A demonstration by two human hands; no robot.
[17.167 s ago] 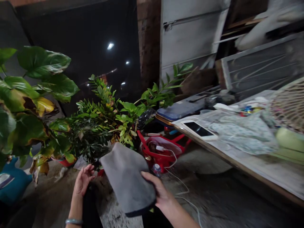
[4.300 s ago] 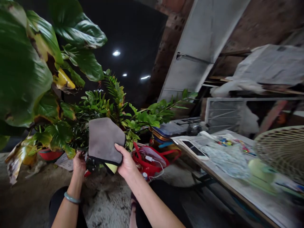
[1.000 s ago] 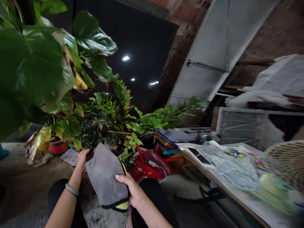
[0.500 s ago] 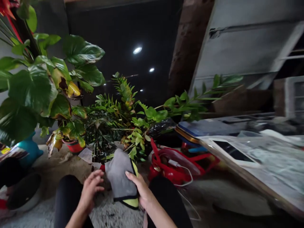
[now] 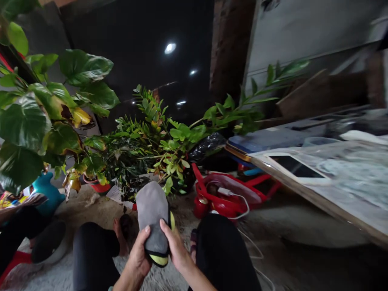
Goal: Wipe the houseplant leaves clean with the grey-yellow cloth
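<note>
Left hand [image 5: 140, 255] and right hand [image 5: 177, 248] are wrapped around a folded grey fabric cloth [image 5: 152, 206] with black edging and a yellow-green underside, pinned between them under both thumbs. It is judged light, soft and unbreakable, best held along both sides, where layers are kept together.

Cloth [image 5: 154, 210] grey, black-edged, yellow-green underneath. Bag [image 5: 220, 207] red, plug [image 5: 224, 191] white. Device [image 5: 318, 181] white, screen [image 5: 298, 166] black. Leaves [image 5: 86, 66] green from here, some yellow.
</note>
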